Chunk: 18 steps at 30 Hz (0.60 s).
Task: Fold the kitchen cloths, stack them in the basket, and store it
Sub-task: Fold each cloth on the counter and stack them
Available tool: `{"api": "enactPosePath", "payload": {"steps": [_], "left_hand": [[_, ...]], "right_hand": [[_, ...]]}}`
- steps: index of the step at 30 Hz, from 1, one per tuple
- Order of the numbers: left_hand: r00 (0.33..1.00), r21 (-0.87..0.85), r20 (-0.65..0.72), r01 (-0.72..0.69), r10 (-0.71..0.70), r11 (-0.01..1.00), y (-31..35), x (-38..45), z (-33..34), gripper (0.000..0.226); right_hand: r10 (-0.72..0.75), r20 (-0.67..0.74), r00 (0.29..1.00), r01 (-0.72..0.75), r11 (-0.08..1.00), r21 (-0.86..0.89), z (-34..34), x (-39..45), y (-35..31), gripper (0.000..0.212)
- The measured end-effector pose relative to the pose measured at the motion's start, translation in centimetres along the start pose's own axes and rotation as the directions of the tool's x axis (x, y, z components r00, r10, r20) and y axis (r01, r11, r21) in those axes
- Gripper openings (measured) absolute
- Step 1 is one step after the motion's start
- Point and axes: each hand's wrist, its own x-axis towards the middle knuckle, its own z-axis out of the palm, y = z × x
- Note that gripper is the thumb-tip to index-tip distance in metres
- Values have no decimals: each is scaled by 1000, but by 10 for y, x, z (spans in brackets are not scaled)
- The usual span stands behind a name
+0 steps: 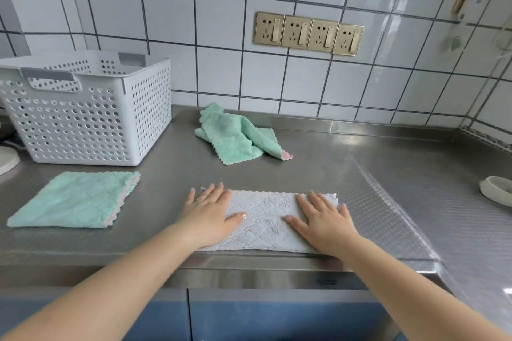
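a pale cloth [266, 220], whitish with a faint diamond weave, is laid flat as a long rectangle at the near edge of the steel counter [318, 152], at 6 o'clock in the view. it is pressed down by both hands with nothing gripped: the left hand [212, 214] lies flat on its 9 o'clock end, fingers straight and spread, a ring seen on one finger, and the right hand [325, 220] lies flat on its 3 o'clock end, fingers likewise straight.

a folded green cloth [76, 201], pink along one edge, is seen at 9 o'clock of the pale cloth, well apart from it and just in front of the basket [91, 124]. the basket, white and perforated, is set on the counter at 10 o'clock, upright; its inside cannot be made out. a crumpled green cloth [235, 135] lies unfolded at 12 o'clock, near the tiled wall [216, 22].

four brass-coloured sockets [309, 33] are mounted on the wall at 1 o'clock. a white round object [497, 191] is cut off by the frame at 3 o'clock.
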Motion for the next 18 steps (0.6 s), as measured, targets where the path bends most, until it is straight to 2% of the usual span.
{"api": "enactPosePath", "payload": {"steps": [4, 7, 10, 12, 13, 18], "left_hand": [[1000, -3, -9, -1, 1, 1000, -4, -1, -2, 73], [985, 32, -136, -101, 105, 994, 4, -6, -3, 59], [875, -39, -328, -390, 357, 920, 30, -24, -5, 33], [772, -9, -415, -532, 481, 846, 49, -39, -2, 32], [756, 5, -409, -558, 511, 830, 54, -44, 1, 33], [820, 33, -299, -503, 488, 864, 53, -53, 12, 37]], "right_hand": [[53, 24, 998, -53, 999, 5, -1, -3, 13, 78], [9, 6, 1000, -9, 1000, -14, -6, 0, 9, 70], [-198, -118, 973, 202, 979, 22, -12, 2, -2, 45], [-315, -132, 940, 324, 945, 50, -15, 3, -14, 46], [-346, -112, 931, 353, 934, 47, -16, 4, -20, 49], [-405, -54, 913, 402, 914, -58, -16, 15, -22, 52]]}}
